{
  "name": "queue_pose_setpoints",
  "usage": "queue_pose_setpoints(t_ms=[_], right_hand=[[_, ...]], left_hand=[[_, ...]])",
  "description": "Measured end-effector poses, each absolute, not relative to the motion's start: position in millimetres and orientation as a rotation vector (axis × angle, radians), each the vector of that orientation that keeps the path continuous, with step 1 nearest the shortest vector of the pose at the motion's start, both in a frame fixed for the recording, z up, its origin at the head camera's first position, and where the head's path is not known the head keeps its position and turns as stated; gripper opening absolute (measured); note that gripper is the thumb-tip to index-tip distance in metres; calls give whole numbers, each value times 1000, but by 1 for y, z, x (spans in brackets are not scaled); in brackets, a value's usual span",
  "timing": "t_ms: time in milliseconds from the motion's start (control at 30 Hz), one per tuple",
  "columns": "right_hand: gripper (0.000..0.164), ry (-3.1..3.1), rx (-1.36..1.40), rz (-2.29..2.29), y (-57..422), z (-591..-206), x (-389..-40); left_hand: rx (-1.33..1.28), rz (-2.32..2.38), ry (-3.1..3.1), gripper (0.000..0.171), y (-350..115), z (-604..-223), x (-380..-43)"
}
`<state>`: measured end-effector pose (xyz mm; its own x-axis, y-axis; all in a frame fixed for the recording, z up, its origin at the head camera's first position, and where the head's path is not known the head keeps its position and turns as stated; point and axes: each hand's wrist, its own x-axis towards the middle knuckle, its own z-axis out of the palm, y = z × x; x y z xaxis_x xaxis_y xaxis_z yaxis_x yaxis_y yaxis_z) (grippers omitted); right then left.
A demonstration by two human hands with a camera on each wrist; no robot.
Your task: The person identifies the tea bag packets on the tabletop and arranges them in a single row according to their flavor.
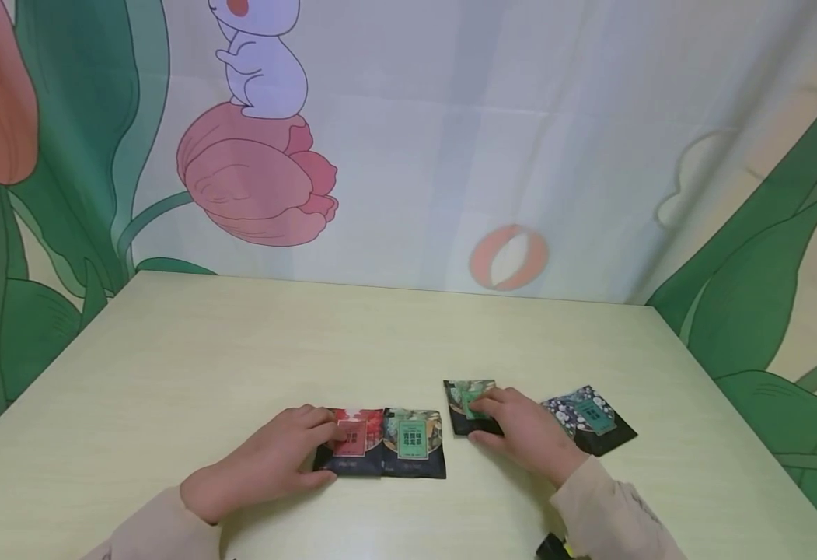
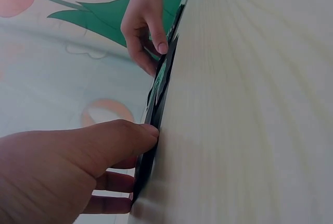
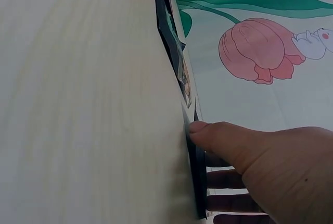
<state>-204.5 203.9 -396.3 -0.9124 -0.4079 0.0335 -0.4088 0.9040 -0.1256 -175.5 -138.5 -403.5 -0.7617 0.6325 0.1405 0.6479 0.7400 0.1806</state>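
Observation:
Two flat tea sachets lie side by side on the table. My left hand point(image 1: 271, 459) rests on the one with the red label point(image 1: 352, 447), fingers over its left part and thumb at its near left corner. To its right, the sachet with a green label point(image 1: 413, 445) touches or slightly overlaps it. Just beyond, my right hand point(image 1: 527, 432) holds another green-labelled sachet point(image 1: 460, 400), with fingertips on its face and thumb point(image 3: 208, 133) at its near edge. A blue floral sachet point(image 1: 600, 420) lies tilted beside the right hand, partly hidden behind it.
The pale wooden table point(image 1: 240, 334) runs back to a printed curtain point(image 1: 408, 155) with flowers and a white animal. Near the front edge, a small black and yellow object point(image 1: 553, 547) shows beside the right sleeve point(image 1: 611, 513).

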Motion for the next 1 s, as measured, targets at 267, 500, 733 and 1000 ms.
queue_pose_setpoints(t_ms=[267,500,733,1000], right_hand=[[42,-2999,750,173,203,-395,-194],[42,-2975,793,155,202,-396,-190],[42,-2973,818,139,202,-397,-185],[40,-2901,867,112,202,-398,-178]], left_hand=[[-1047,-363,-2873,45,-138,-402,-174],[-1057,-344,-2858,42,-139,-403,-175],[-1054,-356,-2871,42,-138,-403,-175],[-1046,-332,-2871,43,-138,-403,-175]])
